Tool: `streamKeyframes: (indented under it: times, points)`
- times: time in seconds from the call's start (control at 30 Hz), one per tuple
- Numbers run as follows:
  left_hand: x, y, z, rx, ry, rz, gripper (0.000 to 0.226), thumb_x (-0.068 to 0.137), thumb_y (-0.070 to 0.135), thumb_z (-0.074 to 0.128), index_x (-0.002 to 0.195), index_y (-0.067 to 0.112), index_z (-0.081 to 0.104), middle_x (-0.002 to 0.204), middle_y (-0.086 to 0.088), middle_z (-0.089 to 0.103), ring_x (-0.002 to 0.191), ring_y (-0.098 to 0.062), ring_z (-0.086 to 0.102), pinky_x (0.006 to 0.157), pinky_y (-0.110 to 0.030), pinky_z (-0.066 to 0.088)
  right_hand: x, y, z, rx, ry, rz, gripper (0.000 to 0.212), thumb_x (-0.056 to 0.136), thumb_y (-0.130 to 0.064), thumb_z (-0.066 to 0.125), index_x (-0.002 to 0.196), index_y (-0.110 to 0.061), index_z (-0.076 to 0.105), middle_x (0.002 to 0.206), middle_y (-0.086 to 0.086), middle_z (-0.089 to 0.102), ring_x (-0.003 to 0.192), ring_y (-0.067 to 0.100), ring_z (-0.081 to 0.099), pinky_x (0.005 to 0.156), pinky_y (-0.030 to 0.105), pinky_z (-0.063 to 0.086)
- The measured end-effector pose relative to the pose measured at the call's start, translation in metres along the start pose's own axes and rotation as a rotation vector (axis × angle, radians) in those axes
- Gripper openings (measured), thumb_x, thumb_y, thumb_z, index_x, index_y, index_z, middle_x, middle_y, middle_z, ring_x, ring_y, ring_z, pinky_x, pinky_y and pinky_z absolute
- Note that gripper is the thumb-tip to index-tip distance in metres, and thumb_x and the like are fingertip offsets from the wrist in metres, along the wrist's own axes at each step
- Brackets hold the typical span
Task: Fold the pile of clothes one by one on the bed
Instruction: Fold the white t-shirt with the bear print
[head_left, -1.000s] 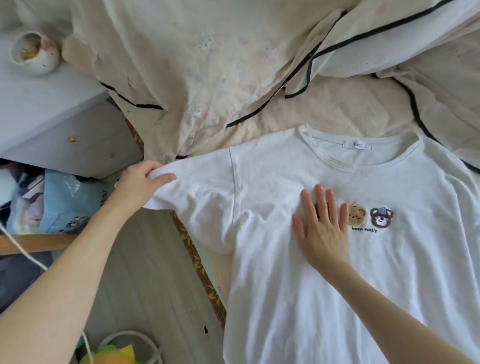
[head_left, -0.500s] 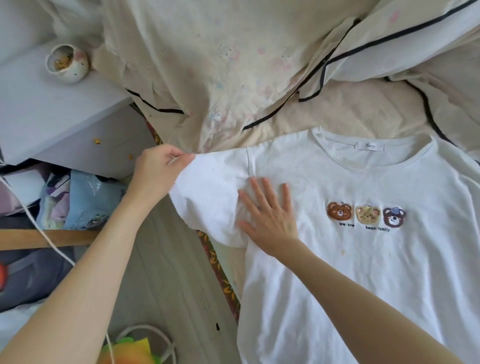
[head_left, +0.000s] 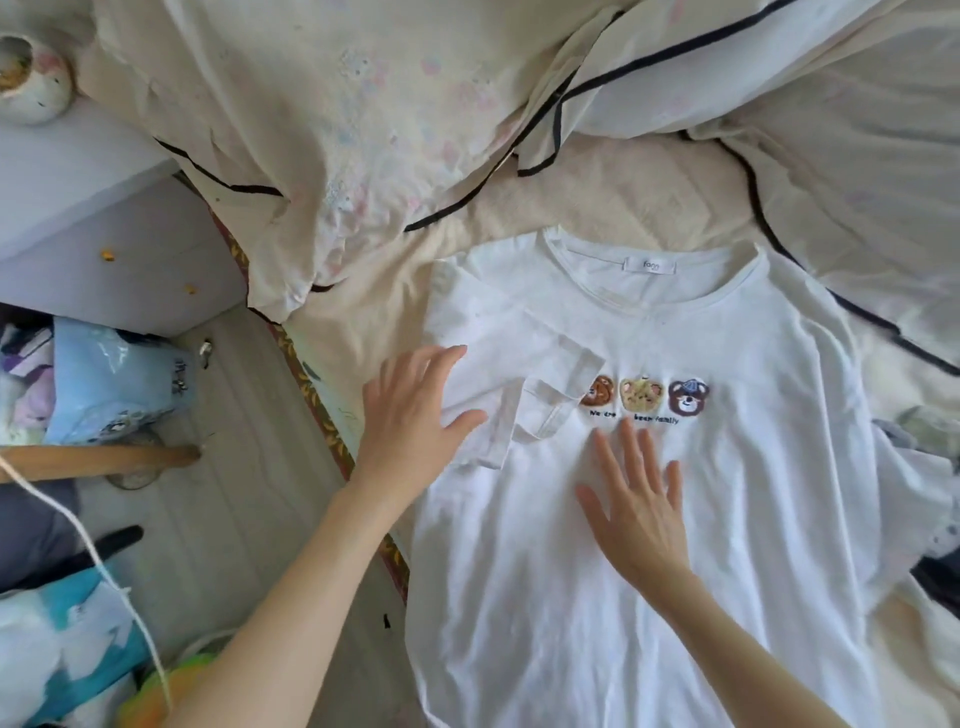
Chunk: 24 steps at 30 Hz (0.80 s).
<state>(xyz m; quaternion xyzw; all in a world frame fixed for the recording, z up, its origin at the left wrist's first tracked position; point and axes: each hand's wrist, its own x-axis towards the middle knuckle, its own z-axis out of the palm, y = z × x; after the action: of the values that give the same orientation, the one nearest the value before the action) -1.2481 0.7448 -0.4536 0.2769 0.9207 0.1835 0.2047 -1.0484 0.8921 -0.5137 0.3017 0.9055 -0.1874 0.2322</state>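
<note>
A white T-shirt (head_left: 769, 478) with three bear faces on its chest lies face up on the bed (head_left: 618, 197). Its left sleeve (head_left: 524, 379) is folded inward over the chest, the cuff reaching the first bear. My left hand (head_left: 410, 410) lies flat with spread fingers at the outer edge of that folded sleeve. My right hand (head_left: 636, 504) presses flat on the shirt front just below the bears. Other clothes (head_left: 930, 431) peek in at the right edge.
A crumpled cream duvet with black piping (head_left: 395, 104) covers the far side of the bed. A white bedside cabinet (head_left: 88, 218) with a small pot (head_left: 28, 78) stands at left. Bags, a wooden bar and a cord clutter the floor (head_left: 239, 467).
My left hand carried the sleeve it pinched rightward onto the chest and let it go. My right hand slid from the sleeve seam to below the bears.
</note>
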Motion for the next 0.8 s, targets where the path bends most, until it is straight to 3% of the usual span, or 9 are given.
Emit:
streamKeyframes:
  times: [0.07, 0.13, 0.23, 0.3, 0.43, 0.53, 0.67, 0.73, 0.8]
  points:
    - [-0.020, -0.010, 0.012, 0.080, -0.037, 0.030, 0.077, 0.069, 0.046, 0.079, 0.134, 0.018, 0.049, 0.134, -0.005, 0.047, 0.119, -0.028, 0.042, 0.094, -0.041, 0.035, 0.001, -0.002, 0.001, 0.015, 0.017, -0.015, 0.064, 0.098, -0.043, 0.039, 0.152, -0.029, 0.006, 0.156, -0.003, -0.017, 0.145, 0.017, -0.016, 0.116, 0.047, -0.001]
    - [-0.036, -0.011, 0.025, 0.152, -0.051, 0.104, 0.082, 0.054, 0.044, 0.088, 0.124, 0.013, 0.058, 0.122, -0.012, 0.053, 0.104, -0.033, 0.052, 0.083, -0.044, 0.044, -0.001, -0.008, -0.002, 0.129, 0.124, 0.010, 0.056, 0.097, -0.034, 0.049, 0.148, -0.024, 0.029, 0.159, 0.005, 0.011, 0.147, 0.026, 0.009, 0.114, 0.049, 0.011]
    - [-0.046, -0.005, 0.041, 0.204, -0.013, 0.156, 0.074, 0.052, 0.023, 0.092, 0.117, 0.008, 0.062, 0.110, -0.014, 0.057, 0.089, -0.032, 0.058, 0.071, -0.041, 0.050, 0.010, -0.019, -0.019, 0.470, 0.351, 0.154, 0.027, 0.093, -0.027, 0.058, 0.115, -0.013, 0.066, 0.127, 0.011, 0.055, 0.112, 0.031, 0.055, 0.094, 0.042, 0.039]
    - [-0.046, -0.003, 0.046, 0.150, 0.051, 0.147, 0.057, 0.061, 0.003, 0.086, 0.112, 0.004, 0.063, 0.104, -0.016, 0.058, 0.084, -0.032, 0.058, 0.067, -0.040, 0.052, 0.034, -0.028, -0.038, 0.755, 0.279, 0.314, 0.032, 0.094, -0.039, 0.052, 0.097, -0.013, 0.069, 0.103, 0.004, 0.059, 0.086, 0.017, 0.057, 0.076, 0.030, 0.039]
    - [-0.046, -0.006, 0.040, 0.057, 0.184, 0.215, 0.020, 0.071, -0.005, 0.078, 0.085, -0.001, 0.065, 0.082, -0.012, 0.062, 0.070, -0.029, 0.061, 0.059, -0.033, 0.053, 0.077, -0.044, -0.070, 0.916, 0.201, 0.473, 0.052, 0.089, -0.045, 0.052, 0.057, -0.005, 0.048, 0.056, 0.008, 0.052, 0.054, 0.022, 0.047, 0.053, 0.032, 0.033]
    - [-0.053, -0.008, 0.025, 0.001, 0.259, 0.278, 0.005, 0.083, 0.004, 0.069, 0.085, 0.000, 0.067, 0.080, -0.007, 0.064, 0.072, -0.023, 0.061, 0.062, -0.022, 0.046, 0.088, -0.049, -0.080, 0.890, 0.128, 0.457, 0.038, 0.087, -0.037, 0.059, 0.060, -0.012, 0.049, 0.062, 0.007, 0.051, 0.059, 0.022, 0.048, 0.058, 0.029, 0.036]
    - [-0.058, 0.010, 0.013, -0.059, 0.265, 0.411, 0.020, 0.090, 0.017, 0.054, 0.090, 0.003, 0.069, 0.082, -0.004, 0.063, 0.074, -0.014, 0.057, 0.061, -0.015, 0.044, 0.100, -0.043, -0.097, 1.029, 0.076, 0.431, 0.010, 0.088, -0.016, 0.060, 0.089, -0.006, 0.062, 0.076, 0.009, 0.059, 0.072, 0.024, 0.057, 0.061, 0.034, 0.050]
    - [-0.061, 0.024, 0.020, -0.046, 0.153, 0.503, 0.013, 0.086, 0.014, 0.061, 0.091, 0.006, 0.070, 0.081, -0.003, 0.063, 0.072, -0.015, 0.060, 0.059, -0.017, 0.047, 0.105, -0.031, -0.105, 1.079, 0.156, 0.433, 0.008, 0.090, -0.017, 0.056, 0.089, -0.009, 0.056, 0.093, 0.015, 0.061, 0.086, 0.029, 0.060, 0.078, 0.046, 0.054]
    - [-0.064, 0.037, 0.033, -0.024, -0.094, 0.512, 0.015, 0.088, 0.012, 0.063, 0.101, 0.011, 0.070, 0.091, -0.004, 0.064, 0.081, -0.020, 0.062, 0.066, -0.027, 0.051, 0.107, -0.016, -0.109, 0.996, 0.227, 0.442, 0.011, 0.091, -0.022, 0.050, 0.094, -0.012, 0.054, 0.098, 0.014, 0.060, 0.092, 0.030, 0.059, 0.066, 0.038, 0.054]
